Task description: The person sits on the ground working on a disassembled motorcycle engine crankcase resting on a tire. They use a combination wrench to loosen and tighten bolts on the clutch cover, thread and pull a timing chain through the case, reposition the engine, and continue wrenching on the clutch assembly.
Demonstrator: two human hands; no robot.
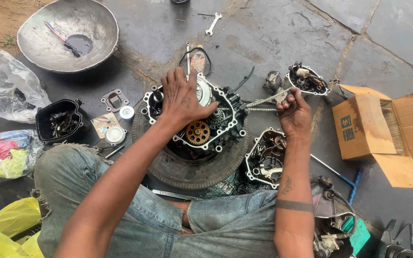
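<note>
An open engine case (225,131) with an orange gear (197,133) lies on an old tyre (192,169) in front of me. My left hand (183,98) rests flat on top of the case, fingers spread over its round silver part. My right hand (293,111) is closed on a metal chain (263,101) that runs from the engine case out to the right. Just beyond that hand sits a small engine part (306,79) with wires.
A metal basin (34,43) with a brush stands at the back left. A black cover (48,112) with bolts, gaskets, and plastic bags lie left. An engine side cover (264,160), an open cardboard box (383,131), a blue-handled wrench (342,179) lie right. A spanner (213,23) lies far back.
</note>
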